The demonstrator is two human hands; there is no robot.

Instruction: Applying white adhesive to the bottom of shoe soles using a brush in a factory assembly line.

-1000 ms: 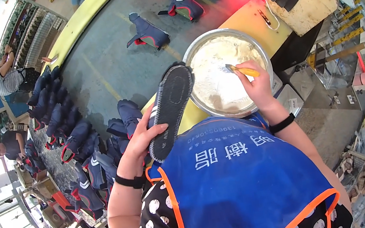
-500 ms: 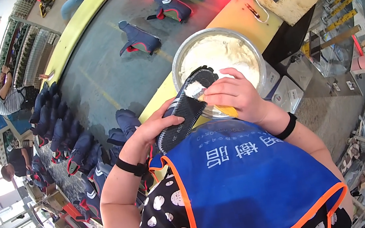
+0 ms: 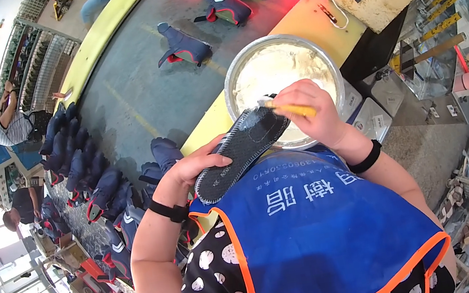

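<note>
My left hand (image 3: 199, 166) is closed round the edge of a dark shoe upper (image 3: 224, 176), whose black underside with white stitching along its rim faces up. My right hand (image 3: 317, 111) grips a brush (image 3: 296, 109) by its yellow handle. Its pale tip is at the upper end of the shoe's underside, where a whitish wet smear shows. Behind both hands stands a round metal basin (image 3: 229, 88) of cream-coloured paste (image 3: 277, 68); the shoe's far end overlaps its near rim.
Several navy shoe uppers (image 3: 183, 44) lie spaced along a grey belt (image 3: 125, 84), the far ones under red light. More uppers (image 3: 106, 189) are crowded at left. A yellow ledge (image 3: 211, 119) runs beside the basin. Other people (image 3: 11, 125) are at far left.
The shoe upper has turned so its underside shows fully. The brush has lifted and swung to point left at its far end. Uppers on the belt have shifted slightly right.
</note>
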